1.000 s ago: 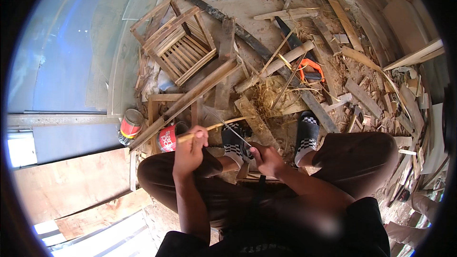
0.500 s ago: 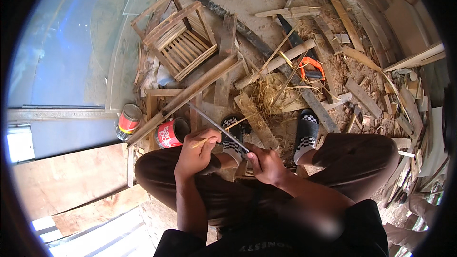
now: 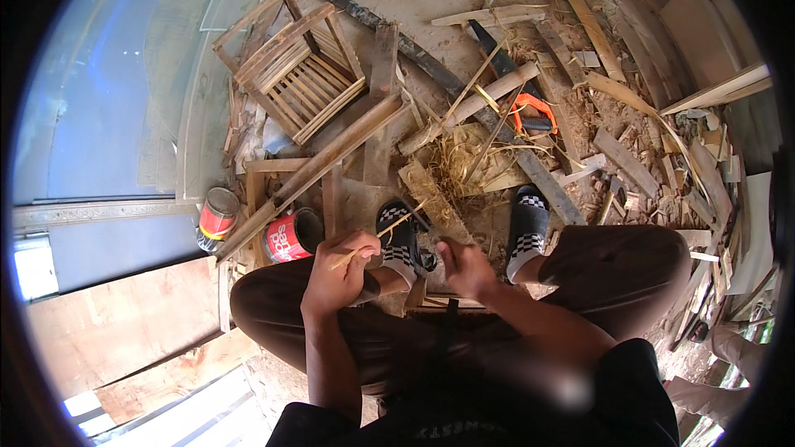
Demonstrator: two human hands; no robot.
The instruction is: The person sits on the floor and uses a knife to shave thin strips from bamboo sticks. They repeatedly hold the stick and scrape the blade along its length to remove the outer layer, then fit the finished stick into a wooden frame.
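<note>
My left hand (image 3: 341,273) is closed around a thin wooden stick (image 3: 403,223), which slants up to the right past my left foot. To its right, my right hand (image 3: 469,270) is closed, thumb uppermost, on a long-bladed knife. The handle is hidden in my fist; only a short dark sliver of the knife (image 3: 422,217) shows near the stick's upper end. My two hands are apart, above the gap between my knees. Beneath them are my feet in dark slippers (image 3: 528,219) and checkered socks.
Two red paint cans (image 3: 293,234) stand left of my knee, beside a long timber (image 3: 331,156). Beyond lies a slatted wooden chair (image 3: 298,74). A handsaw with an orange handle (image 3: 534,108) rests among boards and shavings (image 3: 464,161). Offcuts (image 3: 629,167) litter the right side.
The long blade that crossed in front of my left hand has swung away and shows only as a short sliver. My right hand has shifted slightly; my left still grips the stick.
</note>
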